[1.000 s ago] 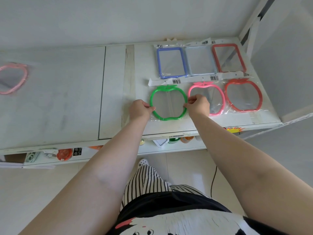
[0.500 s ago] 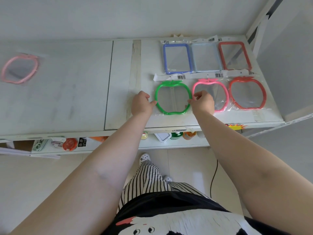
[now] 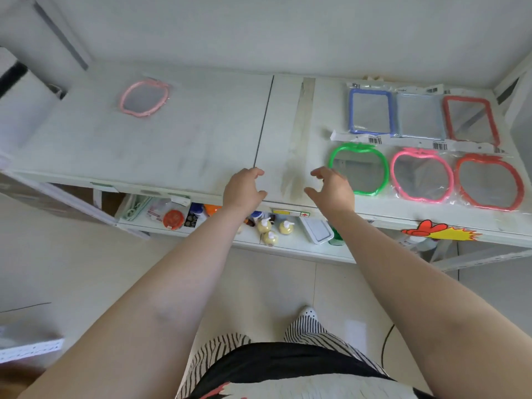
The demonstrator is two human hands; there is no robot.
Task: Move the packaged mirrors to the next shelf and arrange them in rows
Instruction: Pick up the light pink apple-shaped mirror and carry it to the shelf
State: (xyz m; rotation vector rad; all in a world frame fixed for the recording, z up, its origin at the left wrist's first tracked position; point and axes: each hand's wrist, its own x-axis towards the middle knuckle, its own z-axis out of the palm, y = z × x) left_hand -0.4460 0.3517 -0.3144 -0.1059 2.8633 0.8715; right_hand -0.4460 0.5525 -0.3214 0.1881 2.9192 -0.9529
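Note:
On the right shelf (image 3: 316, 116) packaged mirrors lie in two rows. The back row holds a blue rectangular mirror (image 3: 370, 112), a pale blue one (image 3: 419, 116) and a red one (image 3: 469, 120). The front row holds a green apple-shaped mirror (image 3: 361, 168), a pink one (image 3: 421, 175) and a red one (image 3: 490, 182). One pink apple-shaped mirror (image 3: 144, 97) lies alone on the left shelf (image 3: 115, 145). My left hand (image 3: 244, 188) hovers open near the shelf's front edge. My right hand (image 3: 331, 188) is open just left of the green mirror, holding nothing.
A lower shelf (image 3: 288, 243) under the front edge carries small bottles (image 3: 270, 228), an orange-lidded jar (image 3: 173, 219) and a white tray (image 3: 316, 230). A red and yellow sticker (image 3: 440, 231) marks the right shelf's edge. A metal upright (image 3: 509, 79) stands at the right. Tiled floor lies below.
Both hands have let go of the green apple mirror and drawn back to the left. The view has swung left, bringing the lone pink mirror further in.

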